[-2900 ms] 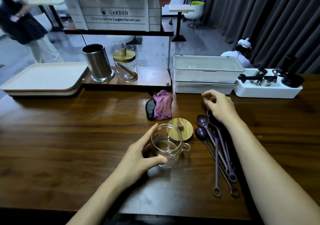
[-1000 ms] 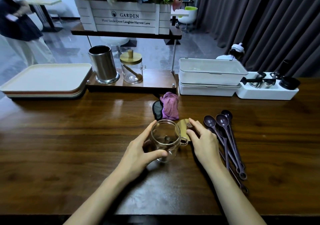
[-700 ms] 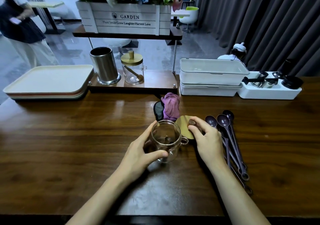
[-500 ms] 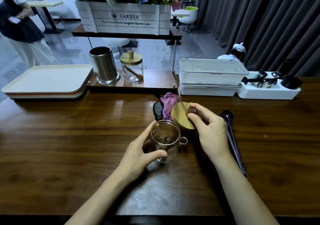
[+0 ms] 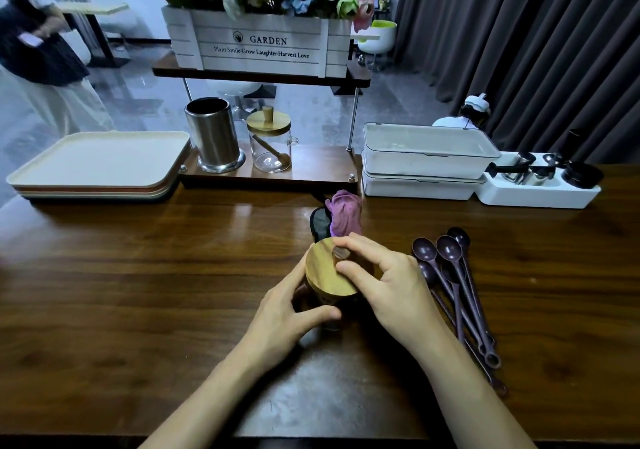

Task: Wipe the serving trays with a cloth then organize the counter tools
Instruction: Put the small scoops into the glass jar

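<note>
Both engaged | left grip (image 5: 284, 313) wraps glass jar (image 5: 313, 302) | right grip (image 5: 391, 286) pinches wooden lid (image 5: 325, 272) over jar

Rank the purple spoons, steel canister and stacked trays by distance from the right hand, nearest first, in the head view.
1. Purple spoons: just right of the right hand.
2. Steel canister: on the shelf, back left.
3. Stacked trays: far left.

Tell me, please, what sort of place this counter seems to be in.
Probably a café or drinks-service counter, perhaps a staged one. Stacked serving trays sit at the far left, what look like coffee tools stand in a white holder, and long purple spoons lie on the wooden counter.
</note>
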Demonstrator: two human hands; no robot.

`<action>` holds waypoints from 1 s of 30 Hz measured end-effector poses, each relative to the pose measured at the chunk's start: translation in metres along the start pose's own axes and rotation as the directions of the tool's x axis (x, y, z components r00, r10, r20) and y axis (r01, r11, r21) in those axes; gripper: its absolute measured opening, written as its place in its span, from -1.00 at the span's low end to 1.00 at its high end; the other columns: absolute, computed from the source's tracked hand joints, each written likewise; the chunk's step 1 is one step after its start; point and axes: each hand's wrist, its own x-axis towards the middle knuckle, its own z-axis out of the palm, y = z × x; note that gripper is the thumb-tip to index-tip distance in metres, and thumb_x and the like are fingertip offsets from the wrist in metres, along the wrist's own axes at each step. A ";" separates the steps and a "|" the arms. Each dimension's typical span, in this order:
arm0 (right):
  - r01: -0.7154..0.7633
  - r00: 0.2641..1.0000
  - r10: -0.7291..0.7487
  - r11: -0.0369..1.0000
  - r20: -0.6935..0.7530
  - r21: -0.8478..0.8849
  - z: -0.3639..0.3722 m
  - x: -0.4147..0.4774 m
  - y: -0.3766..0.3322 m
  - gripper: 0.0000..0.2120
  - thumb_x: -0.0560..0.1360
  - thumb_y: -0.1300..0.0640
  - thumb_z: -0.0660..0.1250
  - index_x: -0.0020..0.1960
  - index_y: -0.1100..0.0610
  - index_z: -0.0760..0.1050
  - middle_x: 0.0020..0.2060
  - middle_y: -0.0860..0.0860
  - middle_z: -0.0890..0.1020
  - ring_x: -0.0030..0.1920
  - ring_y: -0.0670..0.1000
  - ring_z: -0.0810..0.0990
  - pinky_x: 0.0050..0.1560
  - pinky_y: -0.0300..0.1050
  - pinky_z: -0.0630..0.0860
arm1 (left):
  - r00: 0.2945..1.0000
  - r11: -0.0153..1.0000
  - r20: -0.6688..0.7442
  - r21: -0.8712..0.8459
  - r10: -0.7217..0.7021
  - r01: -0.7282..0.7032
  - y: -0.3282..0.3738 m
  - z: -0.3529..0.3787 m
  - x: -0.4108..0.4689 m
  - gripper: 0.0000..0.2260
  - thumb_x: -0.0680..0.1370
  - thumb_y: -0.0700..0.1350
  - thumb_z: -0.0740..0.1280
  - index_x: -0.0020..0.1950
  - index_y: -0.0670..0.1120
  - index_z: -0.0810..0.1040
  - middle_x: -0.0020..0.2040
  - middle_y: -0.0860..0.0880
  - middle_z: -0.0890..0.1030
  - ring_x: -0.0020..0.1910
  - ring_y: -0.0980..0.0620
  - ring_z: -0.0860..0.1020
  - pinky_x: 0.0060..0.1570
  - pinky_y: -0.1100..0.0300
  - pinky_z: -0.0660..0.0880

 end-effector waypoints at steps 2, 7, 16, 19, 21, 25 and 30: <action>-0.003 1.000 0.003 1.000 -0.023 -0.019 0.004 -0.002 0.000 -0.66 0.53 0.10 0.46 0.25 -0.19 0.62 0.17 -0.44 0.53 0.36 -0.37 0.40 0.37 -0.35 0.35 | 1.000 1.000 0.024 -0.009 0.006 -0.005 0.000 -0.002 0.002 -0.08 0.38 0.12 0.60 0.63 0.19 0.20 0.47 0.26 0.46 0.48 0.23 0.38 0.53 -0.02 0.29; -0.034 0.998 0.037 0.998 -0.045 0.061 0.011 -0.006 0.003 -0.64 0.52 0.13 0.47 0.29 -0.09 0.62 0.28 -0.28 0.58 0.38 -0.29 0.43 0.42 -0.21 0.37 | 0.993 0.989 0.117 -0.151 0.008 0.010 0.002 -0.014 0.003 0.00 0.40 0.06 0.61 0.66 0.13 0.03 0.50 0.32 0.39 0.50 0.21 0.37 0.39 0.35 0.34; -0.181 0.976 0.208 0.943 -0.069 0.279 0.020 -0.013 0.004 -0.61 0.50 0.13 0.49 0.32 -0.02 0.60 0.16 -0.22 0.68 0.24 -0.23 0.59 0.29 -0.25 0.49 | 0.994 0.991 0.095 -0.125 0.053 -0.041 0.008 -0.023 0.012 -0.40 0.60 -0.08 0.40 0.60 0.09 0.28 0.42 0.23 0.53 0.42 0.16 0.49 0.38 0.22 0.43; -0.215 0.966 0.247 0.932 -0.079 0.291 0.022 -0.017 0.006 -0.57 0.50 0.13 0.49 0.36 0.01 0.57 0.17 -0.19 0.68 0.23 -0.23 0.59 0.21 -0.37 0.47 | 0.993 0.995 0.109 -0.085 0.053 -0.044 0.006 -0.025 0.013 -0.40 0.57 -0.01 0.42 0.58 0.16 0.31 0.39 0.27 0.54 0.41 0.19 0.50 0.46 0.05 0.40; -0.239 0.960 0.270 0.928 -0.076 0.285 0.023 -0.016 0.005 -0.58 0.50 0.12 0.49 0.35 0.00 0.58 0.16 -0.17 0.68 0.23 -0.22 0.60 0.21 -0.37 0.47 | 0.992 0.997 0.115 -0.062 0.052 -0.045 0.002 -0.027 0.016 -0.41 0.55 0.11 0.43 0.56 0.23 0.33 0.38 0.27 0.54 0.41 0.19 0.49 0.47 -0.03 0.38; -0.257 0.954 0.286 0.934 -0.091 0.249 0.023 -0.015 0.002 -0.60 0.51 0.08 0.48 0.33 -0.03 0.59 0.15 -0.18 0.69 0.23 -0.22 0.59 0.30 -0.25 0.48 | 0.991 0.998 0.126 -0.045 0.043 -0.037 -0.001 -0.029 0.021 -0.40 0.49 0.24 0.43 0.51 0.34 0.35 0.37 0.26 0.56 0.40 0.18 0.50 0.46 -0.12 0.38; -0.267 0.938 0.309 0.934 -0.158 0.237 0.031 -0.019 0.002 -0.58 0.54 -0.04 0.42 0.40 -0.08 0.53 0.21 -0.24 0.64 0.27 -0.26 0.55 0.38 -0.11 0.47 | 0.989 0.997 0.140 -0.070 0.038 -0.028 -0.002 -0.029 0.024 -0.41 0.48 0.24 0.43 0.49 0.38 0.35 0.36 0.30 0.55 0.36 0.20 0.53 0.44 -0.08 0.42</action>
